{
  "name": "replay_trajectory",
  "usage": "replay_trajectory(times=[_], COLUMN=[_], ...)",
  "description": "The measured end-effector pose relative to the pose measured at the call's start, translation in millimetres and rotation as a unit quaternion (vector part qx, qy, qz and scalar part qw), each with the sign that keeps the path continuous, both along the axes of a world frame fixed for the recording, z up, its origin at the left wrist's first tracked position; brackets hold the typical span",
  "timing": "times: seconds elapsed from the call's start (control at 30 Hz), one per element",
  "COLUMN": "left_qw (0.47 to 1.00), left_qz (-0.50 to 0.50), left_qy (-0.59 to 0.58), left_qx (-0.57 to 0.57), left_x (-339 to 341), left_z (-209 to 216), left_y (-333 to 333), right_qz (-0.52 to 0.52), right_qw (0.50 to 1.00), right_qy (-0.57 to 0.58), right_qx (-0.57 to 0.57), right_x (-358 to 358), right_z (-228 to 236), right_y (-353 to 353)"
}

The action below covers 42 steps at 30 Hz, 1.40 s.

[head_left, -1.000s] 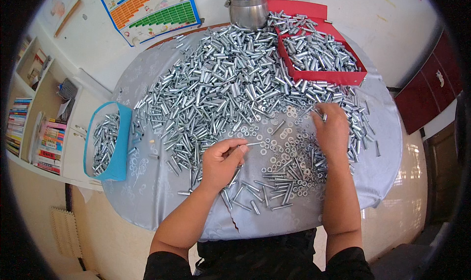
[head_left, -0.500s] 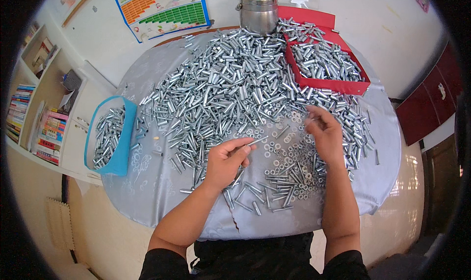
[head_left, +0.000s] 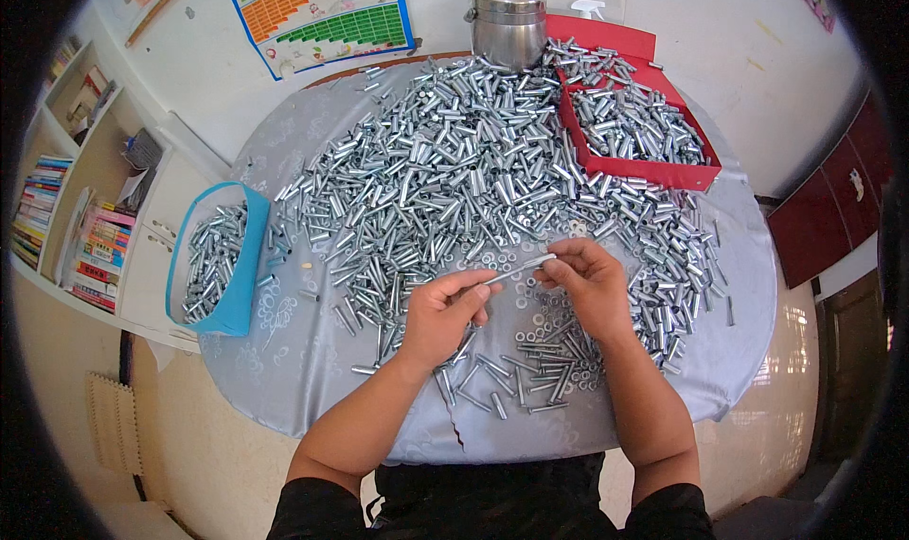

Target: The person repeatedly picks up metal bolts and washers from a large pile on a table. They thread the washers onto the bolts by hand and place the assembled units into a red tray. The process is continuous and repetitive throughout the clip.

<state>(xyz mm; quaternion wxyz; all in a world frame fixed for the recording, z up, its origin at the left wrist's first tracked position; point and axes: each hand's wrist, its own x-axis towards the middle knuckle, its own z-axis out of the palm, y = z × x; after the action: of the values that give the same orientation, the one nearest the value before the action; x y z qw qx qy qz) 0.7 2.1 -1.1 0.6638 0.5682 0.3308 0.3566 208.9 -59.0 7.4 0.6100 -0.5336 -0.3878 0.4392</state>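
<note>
Above the middle of the table, my left hand [head_left: 443, 315] pinches one end of a slim metal bolt [head_left: 510, 273] between thumb and forefinger. My right hand [head_left: 595, 286] closes on a brighter, thicker metal sleeve [head_left: 540, 260] at the bolt's other end. How far the sleeve sits over the bolt is too small to tell. Below and between my hands lie loose washers [head_left: 524, 320]. A pile of loose bolts [head_left: 538, 381] rests near my right wrist, and a large heap of metal sleeves and bolts [head_left: 445, 161] spreads beyond both hands.
A blue bin [head_left: 248, 275] of metal pieces stands at the left edge of the round table with its grey cloth [head_left: 284, 379]. At the far right is a red box [head_left: 653, 169] full of sleeves. A steel canister [head_left: 509, 29] stands at the back; shelves [head_left: 85, 176] flank the left.
My right hand has come left from over the washers to the bolt's free end, and a sleeve now shows there. My left hand keeps its hold on the bolt, nearly in place.
</note>
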Motion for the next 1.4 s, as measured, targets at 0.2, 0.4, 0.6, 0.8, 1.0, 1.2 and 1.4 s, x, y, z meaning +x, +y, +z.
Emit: replay_trajectory(times=[0.2,0.4,0.6,0.8,1.0,1.2,1.4], left_qw=[0.999,0.998,1.0,0.996,0.997,0.995,0.997], left_qz=[-0.021,-0.061,0.008,0.083,0.08,0.092,0.07], left_qy=[0.011,0.013,0.009,-0.022,-0.013,-0.024,-0.024], left_qx=[-0.021,0.022,0.004,-0.004,-0.002,0.01,0.014], left_x=[2,2,-1,-5,-4,-5,-6], left_z=[0,-4,-3,5,5,4,3], left_y=[-5,-7,-2,4,3,1,1], right_qz=[0.087,0.064,0.011,-0.127,-0.115,-0.056,-0.021], right_qw=[0.994,0.983,0.99,0.934,0.92,0.879,0.805], right_qy=[-0.052,-0.17,-0.127,-0.333,-0.374,-0.472,-0.588], right_qx=[-0.03,-0.015,-0.067,-0.001,0.005,-0.025,-0.07], right_x=[-10,-8,-6,23,26,9,2], right_z=[1,5,17,6,2,21,-1], right_y=[-6,-8,-6,-1,-3,5,25])
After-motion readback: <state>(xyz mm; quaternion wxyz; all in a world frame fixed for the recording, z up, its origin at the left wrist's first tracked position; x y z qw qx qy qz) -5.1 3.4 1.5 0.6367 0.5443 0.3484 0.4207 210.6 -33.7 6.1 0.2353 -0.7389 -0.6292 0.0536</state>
